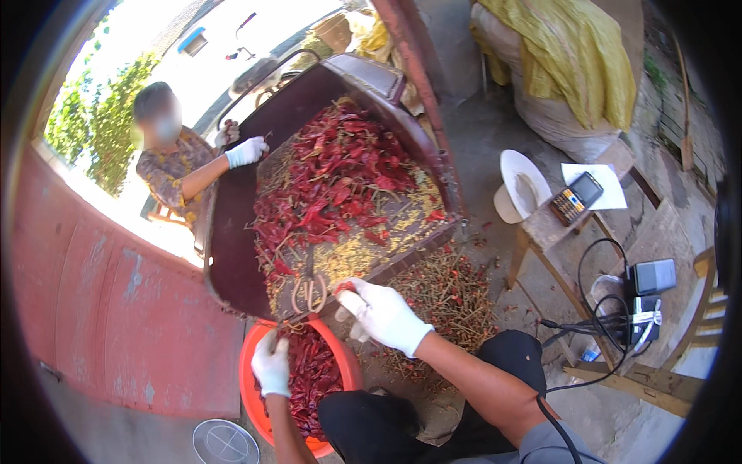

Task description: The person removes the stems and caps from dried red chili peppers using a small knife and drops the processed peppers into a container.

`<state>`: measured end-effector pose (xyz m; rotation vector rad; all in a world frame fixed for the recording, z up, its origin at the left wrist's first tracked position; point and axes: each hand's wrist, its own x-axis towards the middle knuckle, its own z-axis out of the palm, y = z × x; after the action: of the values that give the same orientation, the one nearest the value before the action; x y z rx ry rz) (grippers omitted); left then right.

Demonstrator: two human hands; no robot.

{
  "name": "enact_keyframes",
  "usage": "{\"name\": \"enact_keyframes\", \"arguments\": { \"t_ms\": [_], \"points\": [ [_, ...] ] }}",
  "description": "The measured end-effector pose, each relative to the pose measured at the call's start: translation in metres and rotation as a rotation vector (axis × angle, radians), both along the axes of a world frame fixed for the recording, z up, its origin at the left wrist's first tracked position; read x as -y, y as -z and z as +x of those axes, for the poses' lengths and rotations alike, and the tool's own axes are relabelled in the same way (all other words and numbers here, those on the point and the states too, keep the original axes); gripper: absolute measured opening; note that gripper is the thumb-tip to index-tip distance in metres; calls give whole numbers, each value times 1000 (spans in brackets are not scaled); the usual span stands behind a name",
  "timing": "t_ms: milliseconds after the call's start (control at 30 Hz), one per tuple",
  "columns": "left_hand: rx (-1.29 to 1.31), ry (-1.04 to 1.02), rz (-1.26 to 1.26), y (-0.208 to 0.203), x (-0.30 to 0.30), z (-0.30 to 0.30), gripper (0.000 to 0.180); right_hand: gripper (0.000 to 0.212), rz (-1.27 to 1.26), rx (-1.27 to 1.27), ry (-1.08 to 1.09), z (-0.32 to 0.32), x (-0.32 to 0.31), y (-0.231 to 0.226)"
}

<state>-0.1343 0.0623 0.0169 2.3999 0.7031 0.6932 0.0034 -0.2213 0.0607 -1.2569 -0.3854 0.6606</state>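
In a white glove, my right hand [386, 315] pinches a small red dried chili piece [345, 288] beside the front edge of a dark metal cart [229, 255]. My left hand [271, 365], also gloved in white, hangs over an orange tub [353, 363] of dried red chilies [315, 379]. Its fingers look loosely apart, and I see nothing in them. A heap of dried red chilies [332, 182] with stems lies in the cart, among scattered yellow seeds [348, 259]. Scissors [309, 294] with loop handles rest at the cart's near edge, between my hands.
Across the cart sits a person [174, 174], white-gloved hand [247, 152] on the chilies' side. Stems [440, 298] litter the floor. At right, a wooden bench [545, 232] bears a hat [522, 189] and handheld device [577, 197]. Black cables [595, 309] run to my arm. A round sieve [224, 442] lies lower left.
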Motion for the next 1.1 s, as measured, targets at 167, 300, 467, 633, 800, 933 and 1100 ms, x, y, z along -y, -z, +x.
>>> {"name": "enact_keyframes", "arguments": {
  "t_ms": [167, 300, 467, 633, 800, 933, 1100],
  "points": [
    [-200, 40, 281, -3, 47, 84, 40, 36, -251, 456, 163, 6, -5, 18],
    [-416, -72, 497, 30, 36, 101, 47, 33, -404, 702, 344, 8, 1, 21],
    [-561, -120, 415, 20, 39, 102, 49, 37, -379, 521, 258, 17, 5, 21],
    [-684, -131, 301, 4, 50, 104, 56, 34, -335, 394, 182, 17, 4, 13],
    [-49, 36, -383, 50, -8, 89, 59, 32, -349, 597, 256, 15, 2, 6],
    [305, 287, -804, -22, 57, 70, 56, 28, -192, 658, 393, 23, 7, 17],
    [495, 349, -921, -54, 104, 66, 48, 32, -130, 44, 133, 19, 15, -5]
  ]
}}
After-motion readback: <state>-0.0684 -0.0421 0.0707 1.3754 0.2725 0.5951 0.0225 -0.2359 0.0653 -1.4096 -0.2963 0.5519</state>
